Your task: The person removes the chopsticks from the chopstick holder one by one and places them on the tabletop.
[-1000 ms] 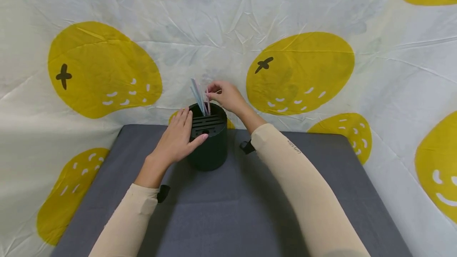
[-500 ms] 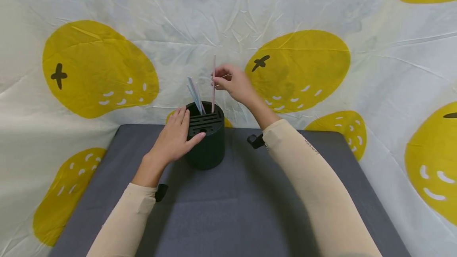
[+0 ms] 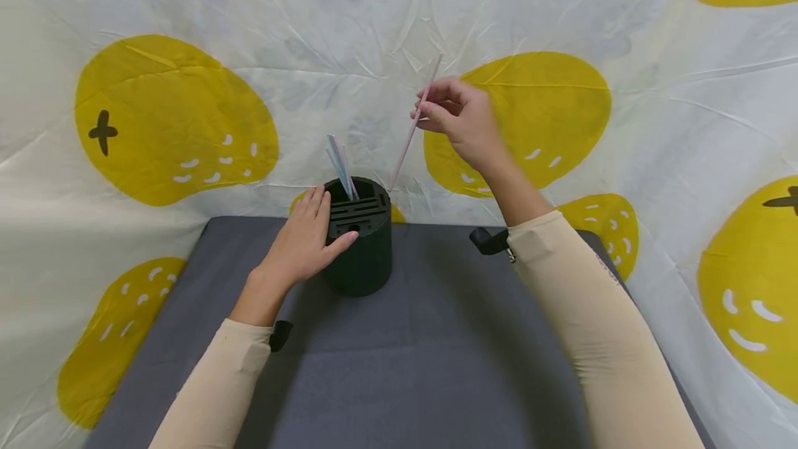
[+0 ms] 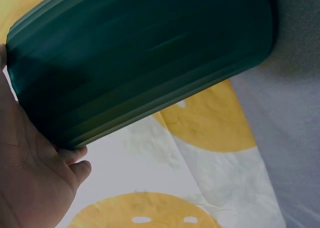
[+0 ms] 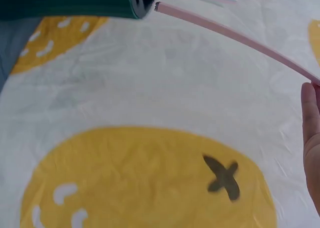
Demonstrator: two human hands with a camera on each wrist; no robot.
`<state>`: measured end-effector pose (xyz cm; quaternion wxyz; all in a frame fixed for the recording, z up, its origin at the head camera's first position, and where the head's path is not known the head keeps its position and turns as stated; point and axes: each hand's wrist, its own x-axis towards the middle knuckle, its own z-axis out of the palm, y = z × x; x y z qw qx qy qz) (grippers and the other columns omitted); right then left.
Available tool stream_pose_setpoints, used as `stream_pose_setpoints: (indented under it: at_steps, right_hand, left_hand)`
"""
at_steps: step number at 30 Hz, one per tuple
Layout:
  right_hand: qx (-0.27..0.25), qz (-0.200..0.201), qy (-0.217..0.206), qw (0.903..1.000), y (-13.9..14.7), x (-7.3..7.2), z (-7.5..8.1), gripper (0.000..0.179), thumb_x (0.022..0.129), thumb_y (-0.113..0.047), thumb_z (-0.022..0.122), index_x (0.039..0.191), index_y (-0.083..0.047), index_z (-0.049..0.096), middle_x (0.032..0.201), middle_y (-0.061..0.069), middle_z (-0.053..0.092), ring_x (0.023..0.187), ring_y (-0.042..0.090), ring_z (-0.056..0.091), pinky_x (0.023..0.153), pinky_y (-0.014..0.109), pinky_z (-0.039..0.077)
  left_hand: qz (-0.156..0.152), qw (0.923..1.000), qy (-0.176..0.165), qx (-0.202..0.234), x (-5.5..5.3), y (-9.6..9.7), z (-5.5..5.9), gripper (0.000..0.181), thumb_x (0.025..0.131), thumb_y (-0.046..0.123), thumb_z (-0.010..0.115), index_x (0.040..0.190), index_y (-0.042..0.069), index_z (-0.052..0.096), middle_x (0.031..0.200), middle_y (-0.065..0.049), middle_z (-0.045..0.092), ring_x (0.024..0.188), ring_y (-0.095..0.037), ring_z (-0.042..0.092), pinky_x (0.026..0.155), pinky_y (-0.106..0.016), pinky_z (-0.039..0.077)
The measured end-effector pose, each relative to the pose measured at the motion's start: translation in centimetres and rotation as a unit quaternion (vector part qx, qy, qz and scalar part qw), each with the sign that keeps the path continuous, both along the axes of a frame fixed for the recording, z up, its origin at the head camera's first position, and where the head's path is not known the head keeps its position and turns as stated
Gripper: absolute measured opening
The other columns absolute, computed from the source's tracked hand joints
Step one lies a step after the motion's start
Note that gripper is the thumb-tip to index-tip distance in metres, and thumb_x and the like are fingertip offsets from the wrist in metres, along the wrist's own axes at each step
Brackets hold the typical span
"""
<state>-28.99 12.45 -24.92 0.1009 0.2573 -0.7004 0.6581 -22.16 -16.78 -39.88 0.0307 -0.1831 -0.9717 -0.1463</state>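
A pink straw (image 3: 411, 134) slants in the air, pinched between the thumb and fingers of my right hand (image 3: 464, 120). Its lower end hangs just beyond the right rim of a dark green knife holder (image 3: 360, 262); that end shows near the rim in the right wrist view too. My left hand (image 3: 299, 238) rests on the holder's left side and top edge, fingers straight and thumb stretched over the front of the slotted top. In the left wrist view the ribbed holder wall (image 4: 150, 53) fills the upper part, beside the palm. Several pale blue and pink straws (image 3: 343, 168) stand in the holder's rear opening.
The holder stands on a grey cloth-covered table (image 3: 374, 380), toward its back edge. Right behind hangs a white curtain (image 3: 349, 33) with large yellow fruit prints. Black straps (image 3: 489, 241) sit at both wrists.
My right hand has drawn the pink straw up out of the holder and moved it up and right; the straw now tilts. My left hand stays on the holder.
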Motion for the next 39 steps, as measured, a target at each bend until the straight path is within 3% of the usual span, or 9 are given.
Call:
stream_pose_setpoints:
  at_steps: [7, 17, 26, 33, 39]
  right_hand:
    - [-0.031, -0.002, -0.005, 0.9995, 3.5, 1.8, -0.3, 0.013, 0.097, 0.003, 0.068, 0.108, 0.008, 0.066, 0.1, 0.015, 0.068, 0.091, 0.026, 0.074, 0.082, 0.033, 0.063]
    - [0.006, -0.05, -0.049, 0.9975, 8.9, 3.9, -4.2, 0.011, 0.097, -0.001, 0.069, 0.108, 0.001, 0.069, 0.104, 0.01, 0.069, 0.089, 0.02, 0.075, 0.078, 0.03, 0.062]
    - [0.109, -0.092, -0.062, 0.9878, 14.1, 5.8, -9.7, 0.018, 0.099, -0.004, 0.068, 0.116, 0.003, 0.069, 0.096, 0.004, 0.071, 0.082, 0.009, 0.074, 0.075, 0.025, 0.062]
    - [0.222, -0.135, -0.121, 0.958, 17.2, 6.8, -15.4, 0.03, 0.102, -0.016, 0.066, 0.125, 0.004, 0.067, 0.106, 0.021, 0.07, 0.083, 0.009, 0.073, 0.075, 0.02, 0.062]
    - [0.248, -0.131, -0.183, 0.9423, 19.3, 7.4, -19.8, 0.032, 0.104, -0.016, 0.063, 0.127, 0.005, 0.065, 0.111, 0.029, 0.068, 0.085, 0.014, 0.073, 0.075, 0.02, 0.062]
  left_hand:
    - [0.002, 1.0, 0.001, -0.006, 0.1, -0.5, 0.1, 0.104, 0.1, 0.075, 0.036, 0.164, -0.002, 0.01, 0.173, -0.021, 0.003, 0.161, -0.04, 0.004, 0.129, -0.057, 0.009]
    - [0.006, 1.0, 0.005, -0.002, 0.2, -0.6, 0.3, 0.102, 0.101, 0.072, 0.038, 0.164, -0.003, 0.01, 0.173, -0.023, 0.005, 0.161, -0.04, 0.005, 0.129, -0.057, 0.009]
    - [0.005, 1.0, 0.007, 0.001, 0.1, -0.4, 0.2, 0.103, 0.101, 0.074, 0.037, 0.164, -0.003, 0.01, 0.173, -0.022, 0.005, 0.161, -0.04, 0.004, 0.129, -0.057, 0.009]
    - [0.007, 0.9999, 0.012, 0.0, 0.0, -0.6, 0.3, 0.103, 0.101, 0.073, 0.037, 0.164, -0.003, 0.01, 0.173, -0.022, 0.005, 0.161, -0.04, 0.004, 0.129, -0.058, 0.009]
    - [0.004, 1.0, 0.002, 0.003, 0.0, -0.3, 0.2, 0.102, 0.101, 0.072, 0.039, 0.164, -0.003, 0.01, 0.173, -0.022, 0.004, 0.161, -0.039, 0.002, 0.13, -0.057, 0.007]
